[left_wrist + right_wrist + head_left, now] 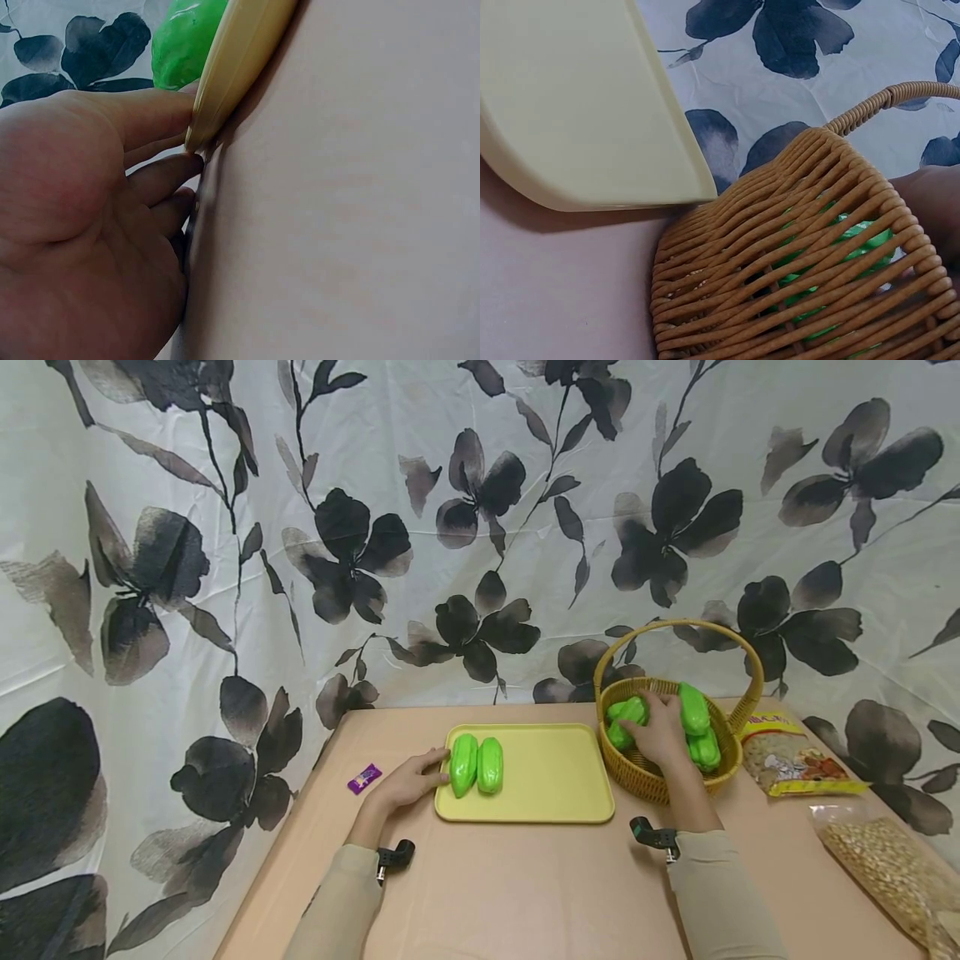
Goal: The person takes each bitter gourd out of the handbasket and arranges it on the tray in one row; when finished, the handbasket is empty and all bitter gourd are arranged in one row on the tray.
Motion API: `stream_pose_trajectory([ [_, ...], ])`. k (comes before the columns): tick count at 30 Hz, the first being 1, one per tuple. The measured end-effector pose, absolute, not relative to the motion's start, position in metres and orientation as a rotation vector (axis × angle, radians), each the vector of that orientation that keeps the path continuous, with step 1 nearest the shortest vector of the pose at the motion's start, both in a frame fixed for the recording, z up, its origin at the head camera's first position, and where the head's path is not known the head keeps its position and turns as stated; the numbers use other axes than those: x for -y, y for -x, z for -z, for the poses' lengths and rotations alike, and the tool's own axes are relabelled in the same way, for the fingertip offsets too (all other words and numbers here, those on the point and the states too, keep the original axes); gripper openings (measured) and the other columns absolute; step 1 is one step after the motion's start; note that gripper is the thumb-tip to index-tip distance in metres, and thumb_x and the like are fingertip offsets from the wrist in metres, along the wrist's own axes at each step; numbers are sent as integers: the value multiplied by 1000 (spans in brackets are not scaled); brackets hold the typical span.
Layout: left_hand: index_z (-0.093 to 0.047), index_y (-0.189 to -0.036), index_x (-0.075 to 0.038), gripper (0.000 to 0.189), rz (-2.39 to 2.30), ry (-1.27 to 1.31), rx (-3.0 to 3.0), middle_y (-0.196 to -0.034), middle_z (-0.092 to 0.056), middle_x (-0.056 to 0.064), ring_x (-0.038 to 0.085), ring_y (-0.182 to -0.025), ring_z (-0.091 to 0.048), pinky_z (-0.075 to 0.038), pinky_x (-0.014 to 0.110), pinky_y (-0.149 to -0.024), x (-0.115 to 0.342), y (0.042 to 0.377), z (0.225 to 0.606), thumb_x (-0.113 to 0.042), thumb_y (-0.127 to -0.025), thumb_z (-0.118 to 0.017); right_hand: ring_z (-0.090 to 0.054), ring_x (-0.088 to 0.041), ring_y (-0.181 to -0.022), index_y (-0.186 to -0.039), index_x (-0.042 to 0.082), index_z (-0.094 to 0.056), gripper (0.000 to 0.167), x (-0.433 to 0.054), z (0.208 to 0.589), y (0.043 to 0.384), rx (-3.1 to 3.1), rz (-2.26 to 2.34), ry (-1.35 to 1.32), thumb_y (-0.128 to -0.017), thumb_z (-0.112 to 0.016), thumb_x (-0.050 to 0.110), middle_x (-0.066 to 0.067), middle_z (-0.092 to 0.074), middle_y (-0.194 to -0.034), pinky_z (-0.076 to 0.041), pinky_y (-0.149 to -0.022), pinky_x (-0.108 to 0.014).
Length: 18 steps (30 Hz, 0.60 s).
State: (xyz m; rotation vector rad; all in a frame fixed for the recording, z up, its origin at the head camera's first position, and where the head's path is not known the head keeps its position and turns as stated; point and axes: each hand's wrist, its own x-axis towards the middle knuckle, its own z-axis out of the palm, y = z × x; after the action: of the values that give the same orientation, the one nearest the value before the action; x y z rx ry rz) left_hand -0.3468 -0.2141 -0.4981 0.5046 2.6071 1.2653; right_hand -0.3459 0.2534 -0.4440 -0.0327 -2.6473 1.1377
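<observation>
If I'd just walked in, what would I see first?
Probably the big dark flowers on the cloth behind the table. Then two bright green vegetables on the left of the yellow tray, and the basket to its right, with the right hand in it.

Over the head camera I get a pale peach bench [517,893], with a small purple packet [364,778] lying near its left edge. Over on the right I make out a printed bag [791,758] with yellow bands, its lettering too small for me to read. Nearer and just beside it I see a clear bag [885,868] full of pale tan pieces. Behind everything hangs a whitish cloth [558,547] patterned with dark grey flowers, which my wrist views also catch.
</observation>
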Motion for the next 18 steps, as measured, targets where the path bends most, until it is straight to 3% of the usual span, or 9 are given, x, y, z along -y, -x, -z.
stream_pose_trajectory([
  [8,-44,-158,-7,64,-1256,-512,-2607,-168,-34,16,39,-161,-17,-11,54,-132,215,348,498,-30,-103,-66,-45,-55,-131,-152,2,-43,59,-255,447,349,2676,-1153,-117,-101,-69,17,-36,-45,-146,-45,-100,-69],
  [18,-44,-158,-6,64,-1255,-519,-2610,-168,-34,17,39,-161,-16,-11,55,-132,215,350,500,-29,-103,-65,-38,-60,-135,-151,2,-44,55,-253,445,348,2681,-1169,-159,-102,-67,16,-41,-34,-148,-40,-104,-74],
])
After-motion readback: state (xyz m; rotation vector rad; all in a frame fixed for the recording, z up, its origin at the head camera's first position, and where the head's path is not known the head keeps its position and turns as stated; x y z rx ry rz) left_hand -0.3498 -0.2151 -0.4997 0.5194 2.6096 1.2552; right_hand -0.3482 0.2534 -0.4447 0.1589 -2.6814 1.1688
